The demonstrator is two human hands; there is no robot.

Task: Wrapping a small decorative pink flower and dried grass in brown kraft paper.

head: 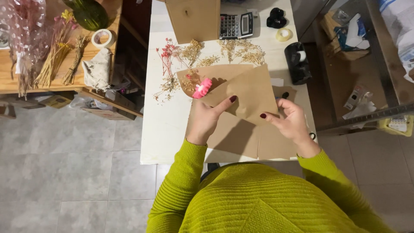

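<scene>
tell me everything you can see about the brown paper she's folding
The brown kraft paper is a matte, creased sheet lying on the white table, folded into a cone-like wrap around a pink flower and dried sprigs. The left hand pinches its folded flap; the right hand holds its right edge.

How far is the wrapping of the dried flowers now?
Done, it seems: a small bunch with a pink flower already lies inside the brown kraft paper. In hand: the left hand and the right hand fold the paper over it into a cone. Left: the fold is not closed or taped; the tape dispenser stands untouched, and loose dried sprigs remain on the white table.
</scene>
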